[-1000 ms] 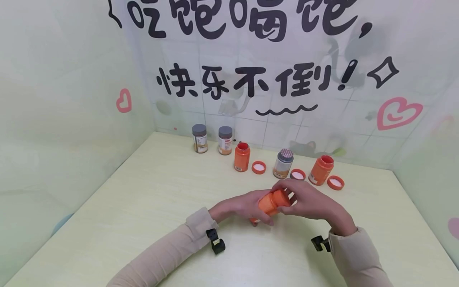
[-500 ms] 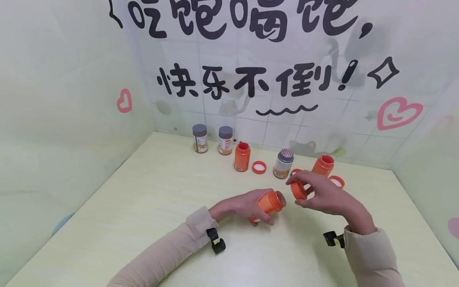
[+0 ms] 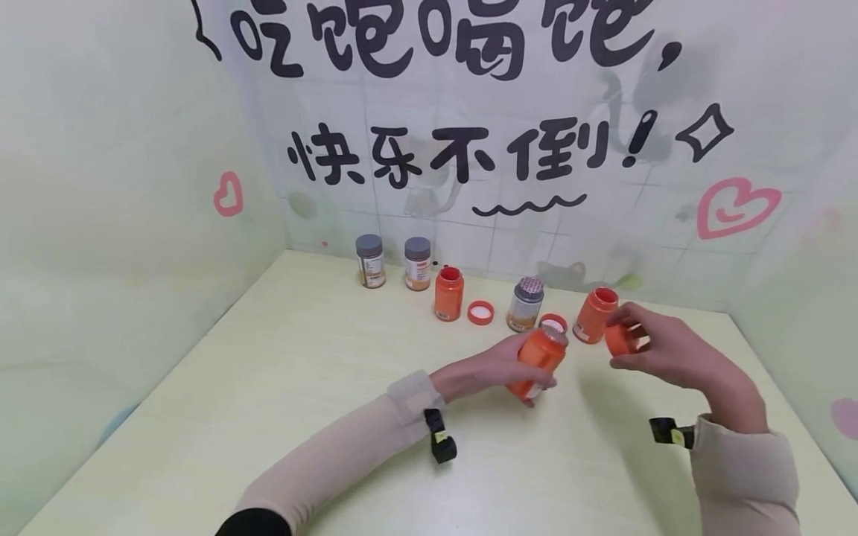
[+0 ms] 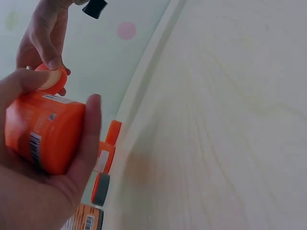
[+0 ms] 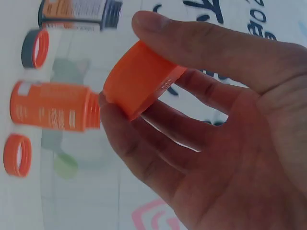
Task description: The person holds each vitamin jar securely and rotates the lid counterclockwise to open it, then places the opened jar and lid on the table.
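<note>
An orange bottle (image 3: 536, 356) is gripped by my left hand (image 3: 492, 368), tilted with its mouth up and to the right. A patterned seal covers that mouth. In the left wrist view the bottle's base (image 4: 69, 139) and barcode face the camera, with the thumb and fingers around its sides. My right hand (image 3: 670, 348) pinches an orange screw cap (image 3: 618, 341) between thumb and fingertips, to the right of the bottle and apart from it. The right wrist view shows the cap (image 5: 139, 79) close up, its ribbed side toward the thumb.
Along the back wall stand two grey-capped bottles (image 3: 371, 262), an uncapped orange bottle (image 3: 448, 298), an uncapped grey bottle (image 3: 525, 307) with a sealed top, and another uncapped orange bottle (image 3: 594, 318). Loose caps (image 3: 480, 313) lie beside them; the right hand hides one (image 5: 17, 155) from the head view.
The cap has come off the left hand's bottle and moved right with the right hand. The left hand has moved right and tipped the bottle more upright. The head view has shifted slightly.
</note>
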